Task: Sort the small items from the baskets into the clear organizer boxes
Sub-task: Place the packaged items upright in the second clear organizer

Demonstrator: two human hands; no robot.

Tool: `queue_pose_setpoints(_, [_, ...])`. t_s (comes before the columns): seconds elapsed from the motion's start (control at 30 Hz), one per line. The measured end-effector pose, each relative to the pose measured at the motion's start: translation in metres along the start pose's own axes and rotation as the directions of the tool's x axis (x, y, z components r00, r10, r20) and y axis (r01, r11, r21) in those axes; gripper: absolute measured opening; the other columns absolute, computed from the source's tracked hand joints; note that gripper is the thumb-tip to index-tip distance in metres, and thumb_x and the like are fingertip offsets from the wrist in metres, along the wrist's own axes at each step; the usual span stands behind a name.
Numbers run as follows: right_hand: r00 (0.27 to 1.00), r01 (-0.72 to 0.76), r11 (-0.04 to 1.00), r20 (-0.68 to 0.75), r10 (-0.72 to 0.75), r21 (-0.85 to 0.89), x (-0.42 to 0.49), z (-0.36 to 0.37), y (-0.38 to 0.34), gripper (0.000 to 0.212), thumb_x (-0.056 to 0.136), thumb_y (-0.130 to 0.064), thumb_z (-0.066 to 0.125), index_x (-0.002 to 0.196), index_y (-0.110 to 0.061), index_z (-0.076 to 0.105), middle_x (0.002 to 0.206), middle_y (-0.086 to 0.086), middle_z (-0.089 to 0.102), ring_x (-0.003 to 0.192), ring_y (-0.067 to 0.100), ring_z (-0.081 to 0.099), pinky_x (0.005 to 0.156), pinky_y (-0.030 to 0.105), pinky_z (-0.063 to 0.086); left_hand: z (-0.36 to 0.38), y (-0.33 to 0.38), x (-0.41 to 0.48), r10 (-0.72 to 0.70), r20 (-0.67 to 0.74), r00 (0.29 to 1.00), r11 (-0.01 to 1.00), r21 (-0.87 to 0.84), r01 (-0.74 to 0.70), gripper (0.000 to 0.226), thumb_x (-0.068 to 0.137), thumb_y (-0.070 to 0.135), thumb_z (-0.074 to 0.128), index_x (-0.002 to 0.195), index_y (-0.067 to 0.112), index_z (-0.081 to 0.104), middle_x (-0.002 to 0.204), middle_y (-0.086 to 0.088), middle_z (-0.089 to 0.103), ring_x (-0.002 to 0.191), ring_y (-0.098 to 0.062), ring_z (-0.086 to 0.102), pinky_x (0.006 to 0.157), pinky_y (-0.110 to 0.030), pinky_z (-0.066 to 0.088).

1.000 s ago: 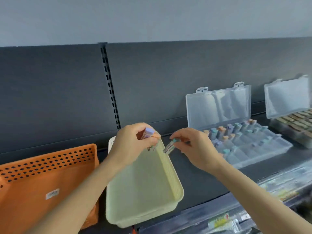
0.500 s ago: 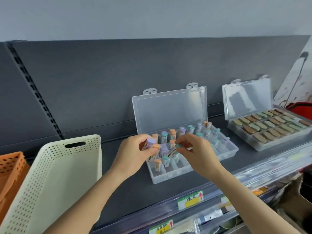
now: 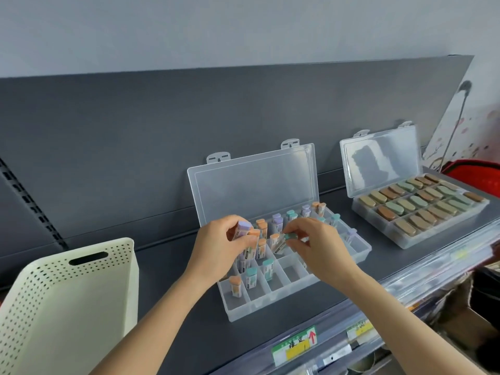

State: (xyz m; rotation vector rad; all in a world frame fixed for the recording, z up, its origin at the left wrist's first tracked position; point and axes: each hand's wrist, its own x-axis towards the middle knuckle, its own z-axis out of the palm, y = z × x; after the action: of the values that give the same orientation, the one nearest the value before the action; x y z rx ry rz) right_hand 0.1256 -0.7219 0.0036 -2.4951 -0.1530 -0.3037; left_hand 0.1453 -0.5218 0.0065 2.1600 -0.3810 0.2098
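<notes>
A clear organizer box stands open on the dark shelf, its compartments holding several small capped tubes in orange, teal and purple. My left hand hovers over its left half and grips a small bunch of tubes, purple and orange caps showing. My right hand is above the middle of the box and pinches one teal-capped tube, tilted, just over a compartment. A cream perforated basket sits at the lower left.
A second clear organizer box, filled with flat oval items in tan, green and brown, stands open at the right. A red basket lies behind it. The shelf's front rail carries price labels.
My view has swung right, from the baskets to the organizer box. Both hands travelled with their tubes from above the cream basket to above the box's compartments.
</notes>
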Motion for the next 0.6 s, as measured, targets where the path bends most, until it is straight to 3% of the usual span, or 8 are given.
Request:
queue_pose_setpoints(0.1, [1.0, 0.003, 1.0, -0.002, -0.003, 0.008, 0.011, -0.004, 0.011, 0.018, 0.091, -0.015, 0.061, 0.108, -0.015, 0.067, 0.104, 0.0, 0.067, 0.086, 0.014, 0.062, 0.078, 0.014, 0.049, 0.008, 0.004, 0.006, -0.003, 0.014, 1.0, 1.0, 0.005, 0.003, 0.007, 0.083, 0.025, 0.071, 0.089, 0.027, 0.066, 0.077, 0.014, 0.067, 0.07, 0.0, 0.063, 0.054, -0.005, 0.044])
queue_pose_setpoints(0.23, [0.997, 0.046, 0.999, -0.06, -0.045, 0.011, 0.032, -0.011, 0.028, 0.017, 0.09, -0.01, 0.061, 0.105, -0.013, 0.069, 0.1, 0.001, 0.067, 0.08, 0.014, 0.061, 0.071, 0.009, 0.045, 0.019, 0.008, 0.018, -0.025, -0.017, 1.0, 1.0, 0.001, 0.025, 0.004, 0.083, 0.025, 0.072, 0.086, 0.023, 0.07, 0.073, 0.014, 0.067, 0.066, -0.006, 0.062, 0.054, -0.011, 0.046])
queue_pose_setpoints(0.3, [0.995, 0.082, 0.997, -0.056, -0.082, 0.013, 0.043, -0.014, 0.039, 0.017, 0.09, -0.008, 0.06, 0.104, -0.012, 0.069, 0.101, 0.002, 0.066, 0.083, 0.016, 0.062, 0.075, 0.014, 0.048, 0.029, 0.012, 0.023, -0.038, -0.028, 0.999, 0.999, 0.019, 0.038, 0.006, 0.082, 0.026, 0.072, 0.087, 0.024, 0.071, 0.075, 0.015, 0.068, 0.068, -0.006, 0.062, 0.059, -0.014, 0.048])
queue_pose_setpoints(0.47, [0.978, 0.208, 0.978, 0.027, -0.208, 0.034, 0.069, -0.025, 0.07, 0.016, 0.088, -0.01, 0.064, 0.103, -0.013, 0.07, 0.099, 0.001, 0.067, 0.081, 0.015, 0.063, 0.078, 0.022, 0.053, 0.057, 0.026, 0.031, -0.103, -0.085, 0.991, 0.989, 0.093, 0.111, 0.006, 0.081, 0.027, 0.072, 0.084, 0.022, 0.07, 0.076, 0.007, 0.068, 0.071, -0.01, 0.061, 0.062, -0.021, 0.048])
queue_pose_setpoints(0.6, [0.94, 0.314, 0.948, 0.119, -0.319, 0.06, 0.085, -0.035, 0.094, 0.013, 0.086, -0.014, 0.067, 0.098, -0.014, 0.069, 0.09, -0.001, 0.068, 0.077, 0.013, 0.061, 0.075, 0.028, 0.054, 0.076, 0.034, 0.034, -0.182, -0.167, 0.969, 0.963, 0.169, 0.21, 0.009, 0.081, 0.031, 0.071, 0.087, 0.024, 0.069, 0.081, 0.01, 0.069, 0.075, -0.009, 0.061, 0.068, -0.024, 0.049])
